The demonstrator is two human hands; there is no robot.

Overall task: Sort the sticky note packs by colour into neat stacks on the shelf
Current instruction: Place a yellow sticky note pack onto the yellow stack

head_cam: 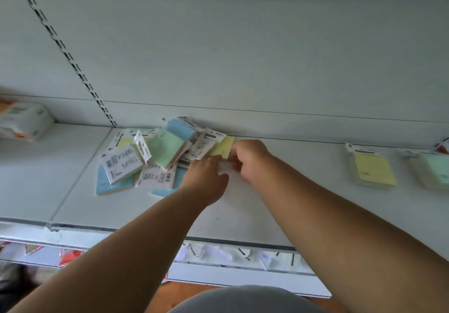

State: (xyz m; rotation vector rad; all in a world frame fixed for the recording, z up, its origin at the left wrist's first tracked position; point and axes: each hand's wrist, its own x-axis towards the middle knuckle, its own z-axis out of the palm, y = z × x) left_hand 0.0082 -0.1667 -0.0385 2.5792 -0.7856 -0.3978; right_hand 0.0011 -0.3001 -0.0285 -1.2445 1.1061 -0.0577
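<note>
Grey fabric [245, 299] at bottom centre is nearest, w/ two bare forearms reaching up and away from it over a white shelf [243, 215]. Below the shelf's front lip, a lower tier shows blurred packets w/ red and white wrapping [68, 255].

Left hand [206, 179] and right hand [247, 159] meet near the shelf's middle, almost touching. Between them sits a small pale packet [224, 168], blurred (prob. a sticky note pack in clear wrap). Right hand's fingers curl around its right edge and grip it; left hand's fingers reach to its left edge, but can't tell if they pinch it or just touch.

Just left of the hands lies a messy pile of sticky note packs [150, 152]: green, blue and yellow ones, several flipped to show white barcode backs, overlapping at odd angles. One yellow pack [222, 148] pokes out just behind the hands, at the pile's right end.

Well apart to the right, a yellow stack [374, 169] lies flat, w/ a green stack [435, 170] just beside it at the frame edge.

Far left, on the next shelf section, a white wrapped bundle [23, 120] rests. Behind everything, a white back panel w/ a slotted upright [70, 58].
</note>
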